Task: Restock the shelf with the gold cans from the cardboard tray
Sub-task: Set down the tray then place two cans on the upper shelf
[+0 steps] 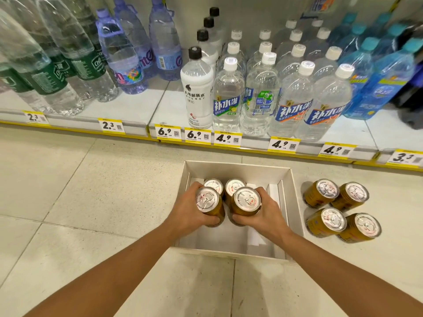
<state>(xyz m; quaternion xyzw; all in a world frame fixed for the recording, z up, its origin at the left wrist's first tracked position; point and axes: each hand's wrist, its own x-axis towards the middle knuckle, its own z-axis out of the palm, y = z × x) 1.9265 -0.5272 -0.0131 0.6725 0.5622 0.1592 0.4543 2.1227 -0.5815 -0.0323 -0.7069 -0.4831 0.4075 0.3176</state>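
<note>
A white cardboard tray [295, 202] lies on the tiled floor in front of the bottom shelf [128, 108]. My left hand [186, 211] is wrapped around one gold can [208, 200] with a silver lid. My right hand [266, 213] grips a second gold can [246, 200] beside it. Both cans are held over the tray, touching each other. Two more gold cans [214, 184] stand behind them in the tray, partly hidden. Several gold cans [342, 209] stand in a cluster on the floor to the right of the tray.
The shelf holds rows of water and drink bottles [263, 88], with a bare patch at left of centre. Yellow price tags [226, 138] line the shelf edge. Pale floor tiles [91, 191] surround the tray.
</note>
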